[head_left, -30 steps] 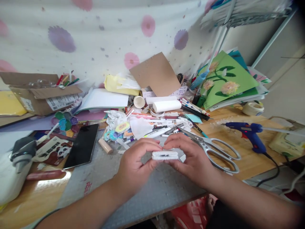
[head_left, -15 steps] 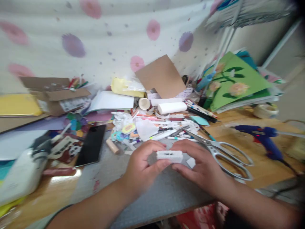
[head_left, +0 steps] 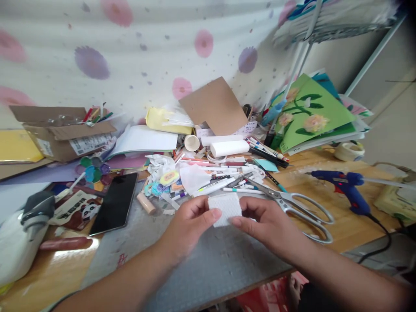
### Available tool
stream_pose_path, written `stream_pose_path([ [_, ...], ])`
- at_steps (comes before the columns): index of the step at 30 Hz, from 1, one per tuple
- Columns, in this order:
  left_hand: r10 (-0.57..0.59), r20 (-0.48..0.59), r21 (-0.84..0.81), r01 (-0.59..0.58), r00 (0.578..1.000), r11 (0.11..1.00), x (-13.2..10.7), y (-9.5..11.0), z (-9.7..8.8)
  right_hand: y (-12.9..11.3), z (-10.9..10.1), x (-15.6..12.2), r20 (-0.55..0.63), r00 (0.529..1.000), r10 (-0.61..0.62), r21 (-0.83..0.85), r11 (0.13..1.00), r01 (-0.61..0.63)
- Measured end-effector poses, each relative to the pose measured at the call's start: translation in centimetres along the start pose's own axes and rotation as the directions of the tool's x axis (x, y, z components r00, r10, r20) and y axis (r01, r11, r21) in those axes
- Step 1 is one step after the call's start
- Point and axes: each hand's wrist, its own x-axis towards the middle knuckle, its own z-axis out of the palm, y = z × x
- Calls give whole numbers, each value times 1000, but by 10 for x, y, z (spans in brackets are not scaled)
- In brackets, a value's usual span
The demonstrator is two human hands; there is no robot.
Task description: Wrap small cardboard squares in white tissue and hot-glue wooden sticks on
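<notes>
Both my hands hold a small white textured block (head_left: 225,208) over the grey cutting mat (head_left: 208,260). My left hand (head_left: 188,225) pinches its left edge, thumb on the front face. From the right, my right hand (head_left: 266,223) grips the other edge with curled fingers. The block's broad square face is turned up toward me. Large silver scissors (head_left: 292,203) lie just right of my right hand, their blades pointing into a heap of pens and markers (head_left: 224,173).
A blue glue gun (head_left: 344,188) with a black cord lies at the right. A black phone (head_left: 117,201) lies at the left, near a cardboard box (head_left: 63,130). Green flower cards (head_left: 312,112), a tape roll (head_left: 349,151) and a brown card sheet (head_left: 212,104) stand behind.
The white block has been turned in my fingers: earlier I saw its narrow edge, now its broad face shows. The view swung a little and settled again.
</notes>
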Motion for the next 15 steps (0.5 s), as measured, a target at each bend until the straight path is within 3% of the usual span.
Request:
stream_pose_path([
  [4,61,-4,252,-58,998,966,-1,0,-3,1,0,0,12,1000,-12,176,984,10],
  [7,90,16,348,-90,996,933,-2,0,-3,2,2,1,-28,999,15,190,982,-10],
  [12,40,36,206,-47,999,977,-1,0,0,2,1,1,-33,999,30,188,982,-23],
  [15,3,-9,159,-2,1000,987,0,0,0,4,-1,0,-48,999,18,208,978,-8],
])
